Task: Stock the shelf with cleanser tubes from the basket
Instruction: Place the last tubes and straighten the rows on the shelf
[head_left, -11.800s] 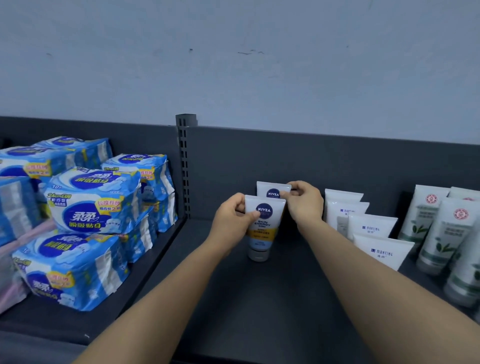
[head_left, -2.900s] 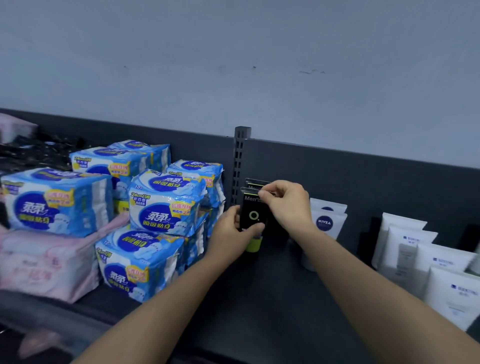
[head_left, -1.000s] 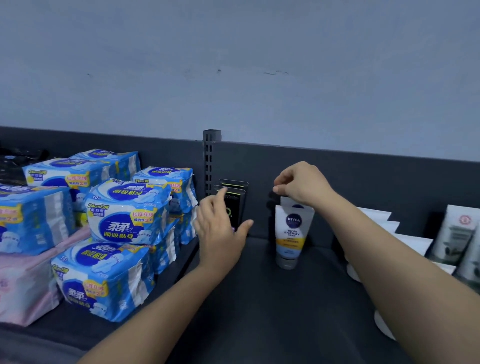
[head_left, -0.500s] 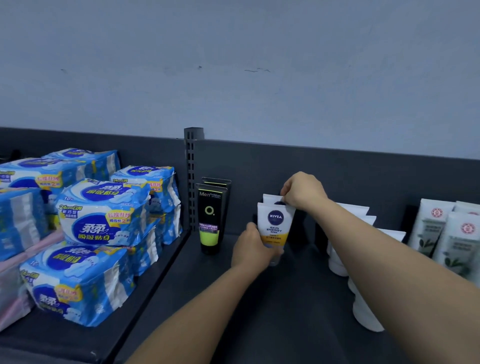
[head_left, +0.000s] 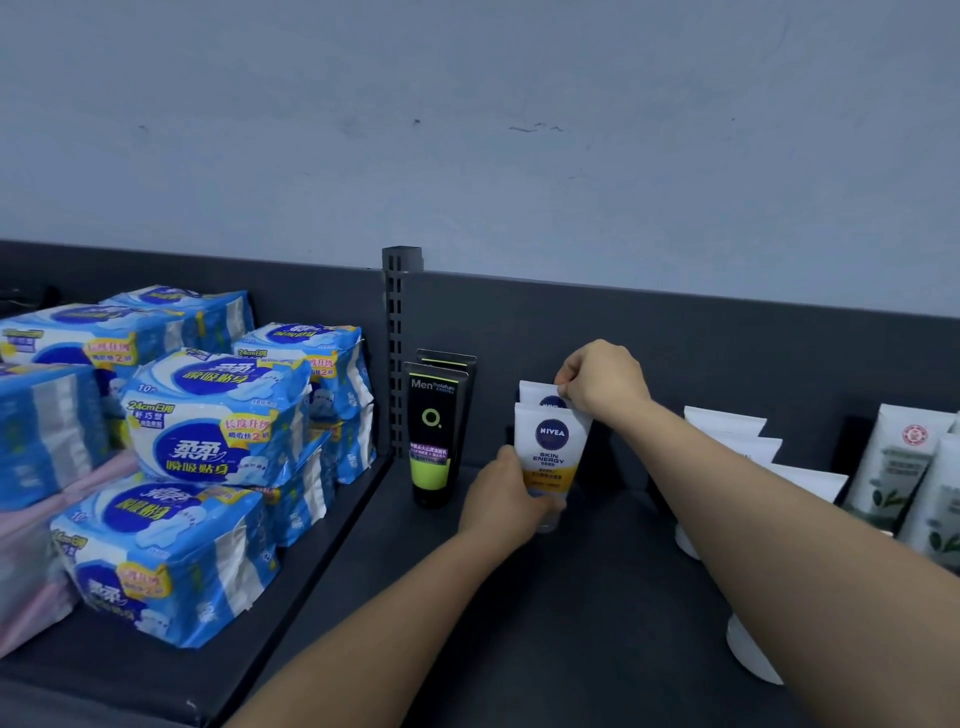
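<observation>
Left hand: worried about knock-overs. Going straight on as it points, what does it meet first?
The left hand grips the front Nivea tube; beyond it, probably the second Nivea tube right behind, though depth is unclear.

A shop: a dark display shelf (head_left: 597, 623), pad packs (head_left: 208, 415) stacked left of its slotted upright (head_left: 396, 353), cleanser tubes (head_left: 551, 447) lined right.

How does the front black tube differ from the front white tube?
The black tube is black with a green band; the white tube is white with a yellow band. The black tube stands untouched; the left hand grips the white tube's base, the right hand is at its top. Both stand cap down.
</observation>
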